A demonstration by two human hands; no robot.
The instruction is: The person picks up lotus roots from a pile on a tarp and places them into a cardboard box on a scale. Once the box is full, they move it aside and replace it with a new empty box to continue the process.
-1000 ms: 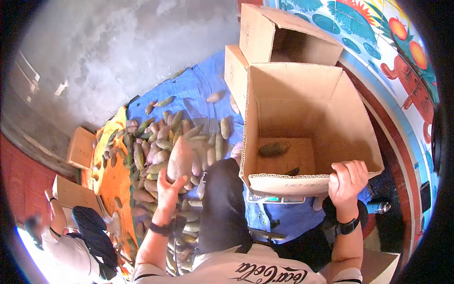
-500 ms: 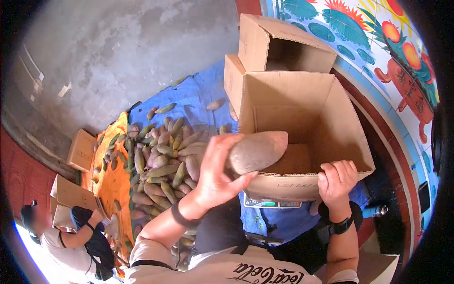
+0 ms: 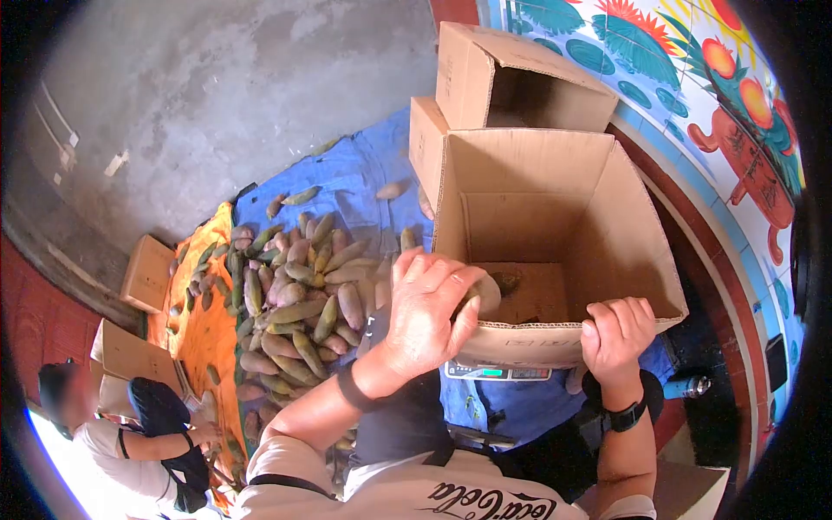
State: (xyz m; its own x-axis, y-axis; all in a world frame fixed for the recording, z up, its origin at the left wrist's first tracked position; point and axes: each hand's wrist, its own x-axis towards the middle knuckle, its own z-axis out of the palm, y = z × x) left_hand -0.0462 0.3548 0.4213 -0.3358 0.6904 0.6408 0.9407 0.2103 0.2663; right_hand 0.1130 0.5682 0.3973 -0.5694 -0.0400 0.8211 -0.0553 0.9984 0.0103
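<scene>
Cardboard box (image 3: 537, 173): left hand (image 3: 429, 316) has lowered the sweet potato (image 3: 487, 293) inside.

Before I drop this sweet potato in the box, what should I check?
1. Left hand grips the sweet potato: ok.
2. Sweet potato over the box opening: ok.
3. Right hand holds the box's near rim: ok.
4. Room on the box floor: ok, mostly bare.
5. Box sits squarely on the scale: cannot tell.
6. Scale reading: cannot tell, too small.
</scene>
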